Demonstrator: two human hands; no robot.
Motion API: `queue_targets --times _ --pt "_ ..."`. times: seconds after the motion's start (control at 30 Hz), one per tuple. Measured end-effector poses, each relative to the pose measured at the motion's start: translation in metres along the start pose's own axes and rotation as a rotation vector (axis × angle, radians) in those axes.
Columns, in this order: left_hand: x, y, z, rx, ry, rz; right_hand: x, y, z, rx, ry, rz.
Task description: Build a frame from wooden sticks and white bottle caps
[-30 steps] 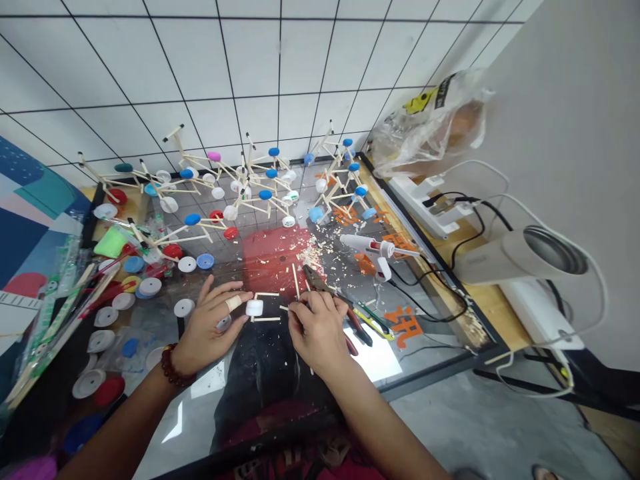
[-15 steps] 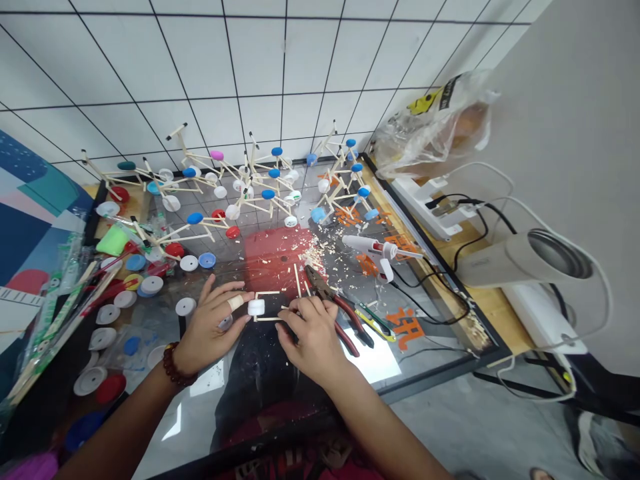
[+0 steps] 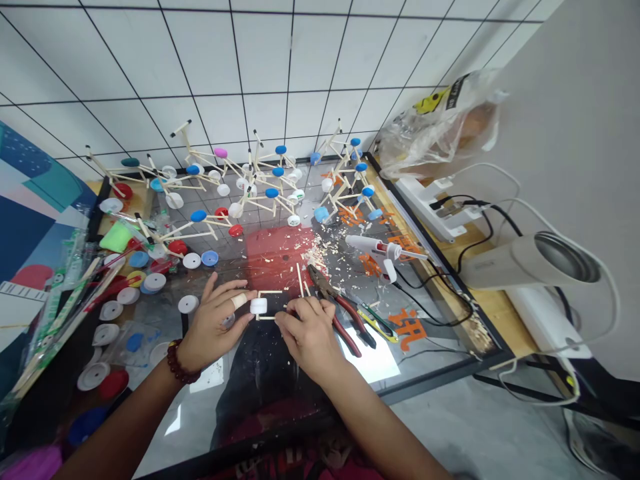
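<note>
White cap [image 3: 259,306] sits toward the desk's [image 3: 425,382] front edge, pinched in the left hand [image 3: 213,328]; the right hand [image 3: 311,337] bunches fingertips at a stick [image 3: 267,318], hold unclear, apparently aligning it, calling for steadiness.

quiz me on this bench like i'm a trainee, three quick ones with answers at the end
1. True or false: the glue gun lies to the right of the right hand.

2. Which thing is at the fingertips of the left hand?
a) the red-handled pliers
b) the small white cap piece
c) a pink cap

3. Fill in: the beaded bracelet is worn on the person's ____ wrist.

Key: 1 true; 2 b; 3 left
</note>
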State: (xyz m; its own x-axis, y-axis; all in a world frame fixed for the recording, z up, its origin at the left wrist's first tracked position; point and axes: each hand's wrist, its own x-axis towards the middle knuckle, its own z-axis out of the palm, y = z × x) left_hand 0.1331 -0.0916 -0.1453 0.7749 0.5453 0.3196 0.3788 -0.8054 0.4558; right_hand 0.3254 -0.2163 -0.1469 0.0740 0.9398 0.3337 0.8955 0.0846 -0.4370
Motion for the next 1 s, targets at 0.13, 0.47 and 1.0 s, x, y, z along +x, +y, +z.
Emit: queue_targets --times 0.13,0.47,1.0 --pt "0.0012 0.0020 -0.0012 -0.011 0.010 0.007 0.0003 -0.0001 -0.0013 -0.001 -0.006 0.003" --pt "0.0010 0.0017 -0.0004 -0.008 0.027 0.007 -0.0004 0.0000 -0.0003 0.019 0.009 -0.006" --pt "0.0009 0.0016 -0.0002 -0.023 0.019 -0.023 0.0004 0.0012 0.0037 0.005 0.026 -0.007"
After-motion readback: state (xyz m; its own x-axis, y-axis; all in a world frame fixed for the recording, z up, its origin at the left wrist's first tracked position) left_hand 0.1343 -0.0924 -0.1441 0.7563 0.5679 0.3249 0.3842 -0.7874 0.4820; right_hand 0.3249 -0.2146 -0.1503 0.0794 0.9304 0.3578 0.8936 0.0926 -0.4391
